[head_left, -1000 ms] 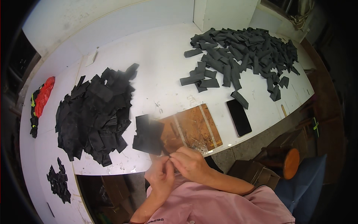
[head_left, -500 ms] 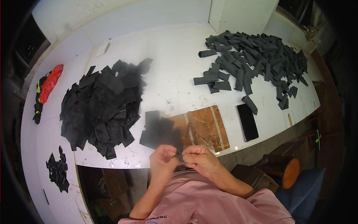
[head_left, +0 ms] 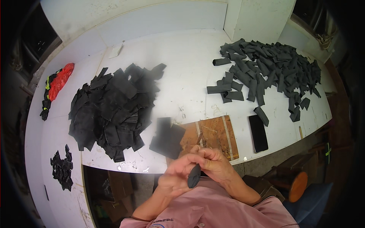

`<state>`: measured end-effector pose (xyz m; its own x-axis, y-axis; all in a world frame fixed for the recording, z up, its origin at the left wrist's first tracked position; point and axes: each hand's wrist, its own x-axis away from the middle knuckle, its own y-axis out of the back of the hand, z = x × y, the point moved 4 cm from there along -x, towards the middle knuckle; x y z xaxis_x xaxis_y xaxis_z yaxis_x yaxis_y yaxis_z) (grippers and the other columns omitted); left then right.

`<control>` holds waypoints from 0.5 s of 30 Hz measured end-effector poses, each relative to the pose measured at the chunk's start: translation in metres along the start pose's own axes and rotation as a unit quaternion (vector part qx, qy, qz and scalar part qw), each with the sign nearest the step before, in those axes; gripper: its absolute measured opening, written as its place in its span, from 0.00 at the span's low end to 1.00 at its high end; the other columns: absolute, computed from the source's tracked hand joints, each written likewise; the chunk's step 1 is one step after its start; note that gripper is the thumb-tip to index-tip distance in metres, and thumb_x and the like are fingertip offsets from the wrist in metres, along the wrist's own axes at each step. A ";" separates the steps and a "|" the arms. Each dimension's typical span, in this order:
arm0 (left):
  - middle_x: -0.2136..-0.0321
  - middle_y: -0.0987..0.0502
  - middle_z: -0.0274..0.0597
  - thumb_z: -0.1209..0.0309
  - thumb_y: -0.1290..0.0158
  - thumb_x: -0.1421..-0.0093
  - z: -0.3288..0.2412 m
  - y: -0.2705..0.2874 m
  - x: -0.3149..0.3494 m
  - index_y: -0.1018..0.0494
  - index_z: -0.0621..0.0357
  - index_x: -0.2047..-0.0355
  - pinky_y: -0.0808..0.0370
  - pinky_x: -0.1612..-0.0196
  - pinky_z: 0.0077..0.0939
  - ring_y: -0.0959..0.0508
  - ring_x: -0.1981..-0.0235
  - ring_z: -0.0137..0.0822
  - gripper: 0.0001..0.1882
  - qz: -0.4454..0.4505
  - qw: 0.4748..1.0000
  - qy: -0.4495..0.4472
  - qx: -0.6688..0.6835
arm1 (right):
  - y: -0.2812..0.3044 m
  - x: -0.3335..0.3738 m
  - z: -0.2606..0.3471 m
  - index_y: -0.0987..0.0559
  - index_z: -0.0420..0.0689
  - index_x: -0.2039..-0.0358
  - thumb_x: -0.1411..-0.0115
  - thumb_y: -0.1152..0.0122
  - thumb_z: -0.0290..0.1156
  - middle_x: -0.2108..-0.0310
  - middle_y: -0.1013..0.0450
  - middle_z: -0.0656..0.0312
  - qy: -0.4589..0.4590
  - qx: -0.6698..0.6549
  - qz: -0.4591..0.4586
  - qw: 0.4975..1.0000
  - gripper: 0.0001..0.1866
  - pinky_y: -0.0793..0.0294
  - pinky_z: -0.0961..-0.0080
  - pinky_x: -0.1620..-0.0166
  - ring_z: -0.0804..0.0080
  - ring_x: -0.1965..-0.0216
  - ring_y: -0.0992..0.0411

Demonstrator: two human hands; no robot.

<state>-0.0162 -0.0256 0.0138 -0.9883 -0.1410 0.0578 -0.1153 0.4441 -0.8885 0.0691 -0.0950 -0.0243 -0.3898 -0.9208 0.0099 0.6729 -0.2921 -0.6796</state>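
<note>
A small piece of black fabric is held at the table's front edge, its rounded, folded end pointing down toward my shirt. My left hand is closed around it, with the fabric end showing beside the palm. Close against it, my right hand pinches at the upper part, where the fingers of both hands meet and hide the rest of the piece. Just beyond my left hand, a few flat black fabric pieces lie partly on a worn wooden board.
A large heap of flat black pieces lies left, a small dark pile nearer. Rolled grey-black fabric tubes are heaped far right. A black phone lies near the right edge. A red plastic bag sits far left; a stool stands below.
My hands have turned and shifted slightly right, and the folded end of the fabric now shows below the fingers. The dark blur over the board is gone. The whole view has shifted a little.
</note>
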 end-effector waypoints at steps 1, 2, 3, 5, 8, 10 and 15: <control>0.74 0.29 0.43 0.87 0.54 0.56 -0.002 -0.006 0.000 0.41 0.73 0.55 0.43 0.87 0.13 0.39 0.90 0.20 0.24 0.070 0.997 0.004 0.022 | -0.003 -0.001 0.007 0.28 0.41 0.76 0.44 0.47 0.28 0.70 0.34 0.66 -0.013 0.014 -0.023 1.000 0.06 0.35 0.85 0.68 0.81 0.69 0.35; 0.74 0.29 0.43 0.87 0.54 0.56 -0.002 -0.007 0.001 0.41 0.73 0.55 0.43 0.87 0.13 0.39 0.90 0.20 0.24 0.070 0.997 0.004 0.021 | -0.006 -0.001 0.013 0.28 0.39 0.75 0.44 0.47 0.27 0.68 0.33 0.64 -0.026 0.027 -0.046 0.998 0.06 0.35 0.83 0.67 0.79 0.67 0.35; 0.74 0.30 0.41 0.87 0.53 0.55 -0.004 -0.004 0.004 0.39 0.72 0.56 0.41 0.84 0.11 0.38 0.87 0.18 0.22 -0.005 0.986 -0.051 -0.157 | -0.008 0.000 0.019 0.28 0.39 0.75 0.44 0.47 0.27 0.68 0.33 0.64 -0.024 0.027 -0.045 0.998 0.06 0.35 0.83 0.67 0.79 0.67 0.35; 0.74 0.32 0.37 0.86 0.52 0.51 -0.009 -0.005 0.008 0.35 0.72 0.58 0.38 0.78 0.08 0.34 0.80 0.16 0.18 -0.154 0.846 -0.156 -0.486 | -0.014 0.002 0.044 0.28 0.38 0.74 0.46 0.46 0.25 0.69 0.32 0.61 0.118 0.293 -0.058 0.947 0.04 0.34 0.81 0.67 0.76 0.68 0.34; 0.68 0.30 0.37 0.83 0.48 0.49 -0.012 -0.014 -0.002 0.30 0.65 0.65 0.37 0.79 0.10 0.34 0.80 0.18 0.10 -0.180 0.824 -0.266 -0.467 | -0.035 -0.001 0.070 0.28 0.37 0.74 0.49 0.45 0.23 0.72 0.32 0.59 0.192 0.406 -0.055 0.892 0.03 0.35 0.82 0.68 0.75 0.72 0.33; 0.69 0.29 0.42 0.82 0.50 0.47 -0.019 -0.029 -0.008 0.32 0.66 0.66 0.35 0.82 0.13 0.34 0.82 0.20 0.08 -0.189 0.868 -0.280 -0.364 | -0.041 -0.005 0.081 0.28 0.37 0.75 0.49 0.45 0.23 0.73 0.32 0.59 0.204 0.436 -0.056 0.875 0.03 0.35 0.83 0.69 0.74 0.74 0.33; 0.71 0.28 0.50 0.84 0.54 0.48 -0.046 -0.039 -0.028 0.36 0.68 0.62 0.42 0.91 0.13 0.37 0.90 0.20 0.12 0.033 0.992 -0.119 0.011 | -0.050 -0.025 0.106 0.29 0.39 0.76 0.46 0.47 0.26 0.78 0.33 0.68 0.078 0.346 -0.033 0.934 0.05 0.38 0.86 0.72 0.84 0.76 0.38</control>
<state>0.0117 0.0021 0.0678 -0.9416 -0.3191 -0.1080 -0.0461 0.4395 -0.8971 0.1117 -0.0841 0.0870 -0.4964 -0.8612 -0.1091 0.8680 -0.4947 -0.0435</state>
